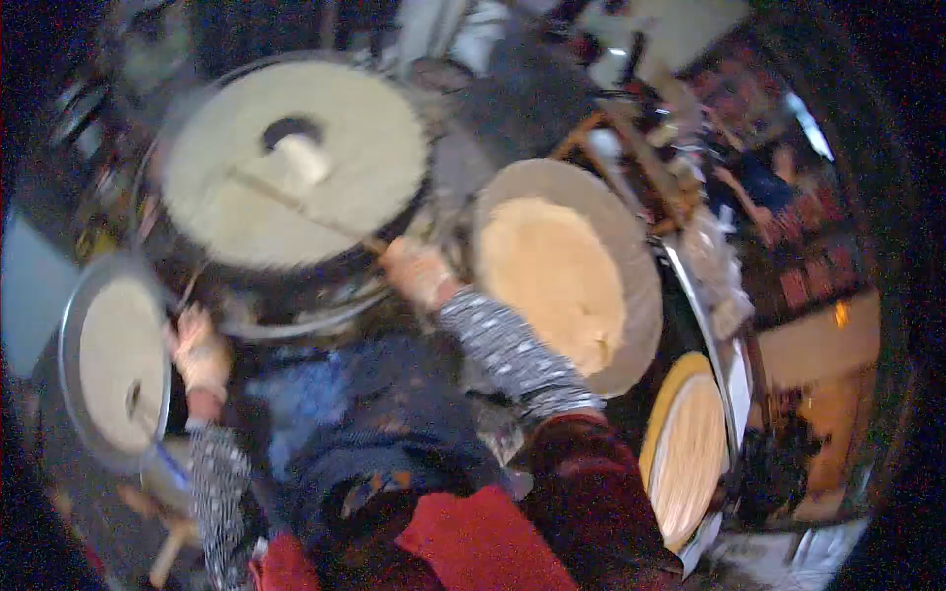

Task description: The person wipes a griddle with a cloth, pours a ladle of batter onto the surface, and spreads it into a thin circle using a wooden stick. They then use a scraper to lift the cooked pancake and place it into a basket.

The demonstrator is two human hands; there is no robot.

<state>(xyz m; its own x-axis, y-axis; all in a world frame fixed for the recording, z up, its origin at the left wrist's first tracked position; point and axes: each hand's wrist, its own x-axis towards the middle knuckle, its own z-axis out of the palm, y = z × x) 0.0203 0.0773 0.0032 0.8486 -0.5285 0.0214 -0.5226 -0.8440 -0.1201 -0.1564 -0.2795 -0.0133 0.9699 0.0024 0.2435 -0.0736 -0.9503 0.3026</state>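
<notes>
Red cloth [483,537] nearest, stick over the pale round

Past the cloth, the left grip [204,360] curls beside a bowl [72,369] of pale liquid — whether it holds anything, I cannot tell. The right grip [419,271], left of a tan sheet [547,271], clenches a thin stick [305,212] that reaches over a wide, pale round surface [365,128] — white piece [304,160] upon it.

Brown wooden frame [652,165], translucent plastic [708,258] near it, 1 person [767,179] in dark clothing, orange light [841,313]
</notes>
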